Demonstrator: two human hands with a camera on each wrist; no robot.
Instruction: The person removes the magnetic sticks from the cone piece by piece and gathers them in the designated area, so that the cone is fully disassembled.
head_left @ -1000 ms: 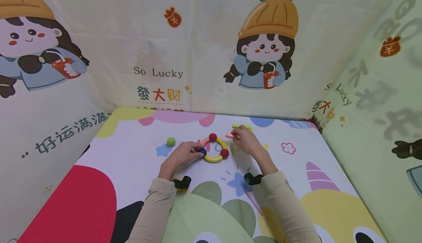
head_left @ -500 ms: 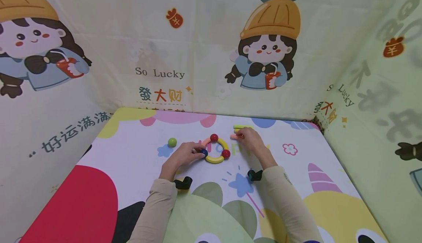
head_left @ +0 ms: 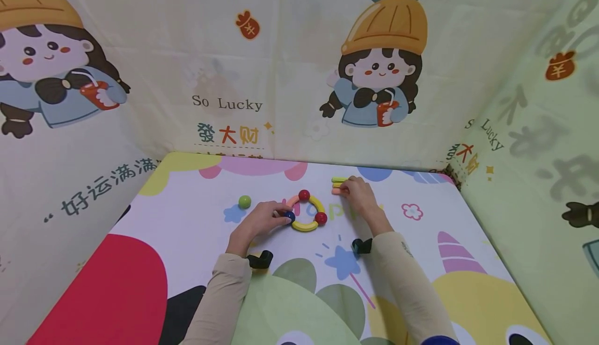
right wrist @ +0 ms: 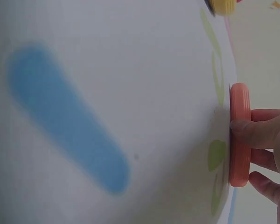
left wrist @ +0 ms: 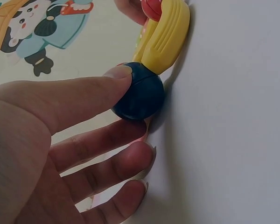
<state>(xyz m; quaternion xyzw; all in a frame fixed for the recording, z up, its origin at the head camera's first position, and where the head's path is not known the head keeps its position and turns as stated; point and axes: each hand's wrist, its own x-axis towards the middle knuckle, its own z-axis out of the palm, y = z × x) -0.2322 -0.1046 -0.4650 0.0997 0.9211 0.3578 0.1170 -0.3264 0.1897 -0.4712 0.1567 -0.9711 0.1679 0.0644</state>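
Observation:
My left hand [head_left: 261,221] pinches a dark blue ball [left wrist: 142,95] between thumb and index finger; the other fingers are spread below it. This ball is part of a ring on the table, joined with red balls [head_left: 321,219], yellow curved bars [head_left: 304,227] and a pink curved bar [head_left: 293,200]. To the right of the ring, my right hand [head_left: 361,198] holds a pink-orange bar [right wrist: 240,161] at the table surface, thumb on its near side and fingers behind. Just beyond lie a yellow bar [head_left: 336,185] and a yellow-green bar [head_left: 339,180], partly covered by that hand.
A green ball [head_left: 245,201] stands on the table to the left of the ring. The patterned tabletop [head_left: 290,173] meets cloth-covered walls [head_left: 290,75] at the back and sides. A blue rounded edge [head_left: 440,340] shows at the bottom by the right sleeve.
My right hand has brought the pink bar slightly right and down beside the yellow and yellow-green bars. The left hand stays on the blue ball.

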